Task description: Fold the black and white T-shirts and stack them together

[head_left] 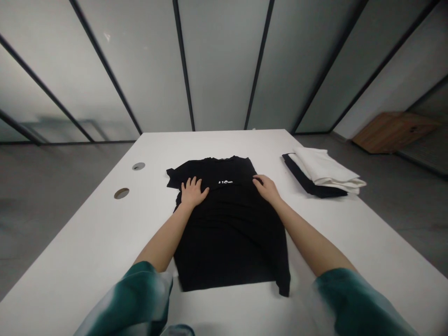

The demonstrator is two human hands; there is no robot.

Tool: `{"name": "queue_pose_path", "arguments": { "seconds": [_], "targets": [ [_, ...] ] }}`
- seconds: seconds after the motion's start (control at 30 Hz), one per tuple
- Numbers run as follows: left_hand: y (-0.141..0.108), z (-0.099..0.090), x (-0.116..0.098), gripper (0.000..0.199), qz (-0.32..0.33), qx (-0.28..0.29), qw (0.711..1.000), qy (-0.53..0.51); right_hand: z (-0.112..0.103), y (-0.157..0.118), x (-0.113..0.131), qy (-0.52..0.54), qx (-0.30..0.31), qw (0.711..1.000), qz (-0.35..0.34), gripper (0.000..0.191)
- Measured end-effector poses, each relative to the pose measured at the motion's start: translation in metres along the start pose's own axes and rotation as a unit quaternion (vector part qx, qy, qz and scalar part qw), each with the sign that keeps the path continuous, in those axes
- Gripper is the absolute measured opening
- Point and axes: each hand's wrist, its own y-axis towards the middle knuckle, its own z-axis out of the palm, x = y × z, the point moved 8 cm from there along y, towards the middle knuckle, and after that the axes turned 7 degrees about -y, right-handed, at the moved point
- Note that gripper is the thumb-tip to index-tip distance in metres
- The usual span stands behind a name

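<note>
A black T-shirt (pixel 231 247) lies on the white table in front of me, its collar side away from me. White lettering on its chest is partly hidden by a fold across the middle. My left hand (pixel 192 192) rests on the left part of the shirt, fingers spread and pressed flat. At the shirt's right edge, just below the shoulder, my right hand (pixel 266 187) is closed with bent fingers pinching the cloth. Wrinkles run across the lower half, and its lower right corner sticks out towards me.
To the right, folded white cloth (pixel 324 165) lies stacked on folded black cloth (pixel 308 184) near the edge of the white table (pixel 94 238). Two round holes are in the tabletop at left. Behind stand frosted glass panels (pixel 220 65); a wooden cabinet (pixel 392 132) stands far right.
</note>
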Motion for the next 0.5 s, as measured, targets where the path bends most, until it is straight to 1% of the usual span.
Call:
{"name": "queue_pose_path", "arguments": {
  "seconds": [0.03, 0.07, 0.1, 0.2, 0.27, 0.33, 0.4, 0.43, 0.5],
  "targets": [
    [0.000, 0.000, 0.000, 0.067, 0.001, -0.002, 1.000, 0.000, -0.008, -0.003, -0.004, 0.002, -0.039, 0.999, -0.001, 0.039],
    [0.000, 0.001, -0.001, 0.066, 0.002, -0.004, 1.000, -0.002, -0.012, -0.007, -0.008, -0.001, -0.065, 0.998, -0.003, 0.037],
    [-0.001, 0.001, -0.001, 0.066, 0.001, -0.007, 1.000, -0.006, -0.014, -0.011, -0.010, -0.002, -0.079, 0.997, -0.008, 0.034],
    [0.001, -0.006, 0.002, 0.064, -0.007, -0.034, 0.999, -0.035, -0.011, -0.018, -0.015, 0.006, -0.083, 0.997, -0.009, 0.030],
    [0.004, -0.017, 0.010, 0.058, -0.018, -0.073, 0.995, -0.064, -0.010, -0.019, -0.020, 0.019, -0.088, 0.996, 0.009, 0.028],
    [0.008, -0.033, 0.029, 0.050, -0.054, -0.118, 0.988, -0.088, -0.010, -0.018, -0.025, 0.029, -0.096, 0.995, 0.026, 0.027],
    [0.009, -0.049, 0.057, 0.045, -0.120, -0.157, 0.976, -0.094, -0.010, -0.017, -0.027, 0.036, -0.095, 0.994, 0.032, 0.027],
    [0.009, -0.055, 0.073, 0.044, -0.157, -0.167, 0.969, -0.089, -0.009, -0.016, -0.028, 0.038, -0.091, 0.995, 0.033, 0.027],
    [0.007, -0.060, 0.100, 0.044, -0.220, -0.152, 0.961, -0.070, -0.007, -0.015, -0.029, 0.040, -0.079, 0.995, 0.036, 0.027]
  ]
}}
